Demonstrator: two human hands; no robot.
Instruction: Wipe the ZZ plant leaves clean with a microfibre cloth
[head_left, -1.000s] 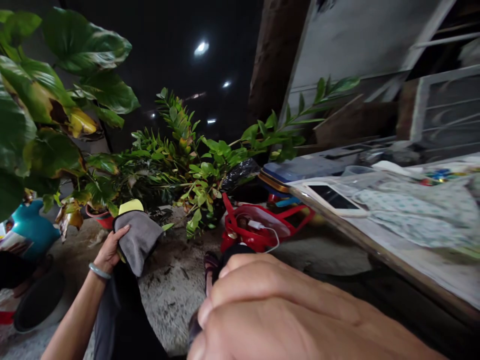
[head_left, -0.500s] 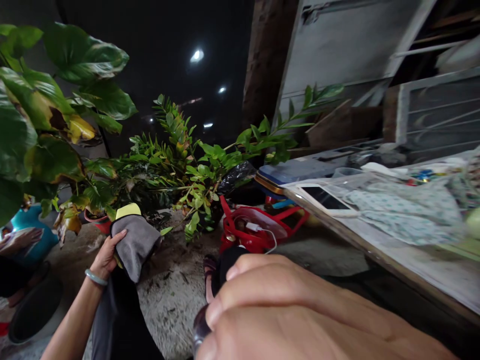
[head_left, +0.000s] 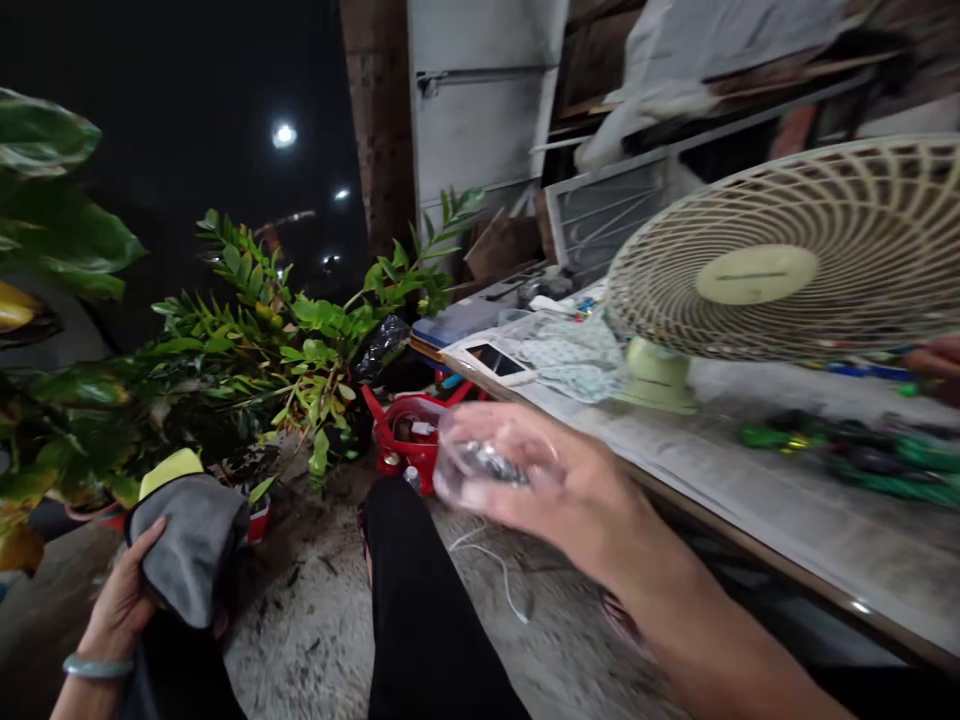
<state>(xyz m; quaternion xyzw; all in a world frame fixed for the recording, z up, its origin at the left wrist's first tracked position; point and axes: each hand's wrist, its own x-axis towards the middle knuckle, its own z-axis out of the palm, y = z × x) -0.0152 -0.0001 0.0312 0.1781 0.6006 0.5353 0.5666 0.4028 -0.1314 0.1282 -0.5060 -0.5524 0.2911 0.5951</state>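
So a clear plastic container [head_left: 454, 468] is held by the right hand [head_left: 574, 485], fingers curled around it and spread only about as wide as it is; something shiny seems to be inside, too blurred to name. It's held off the table [head_left: 757, 510], just past the near edge, by the red bag [head_left: 405, 440]. Probably light, thin and kinda slick, so it's best gripped round the sides without squeezing. A grey-and-yellow cloth [head_left: 187, 550] is pinched by the left hand [head_left: 124, 592], thumb on top, other fingers mostly hidden. Soft and floppy by the looks, easily grabbed anywhere. A phone [head_left: 495, 363] is parked near the left end of the table's near edge.
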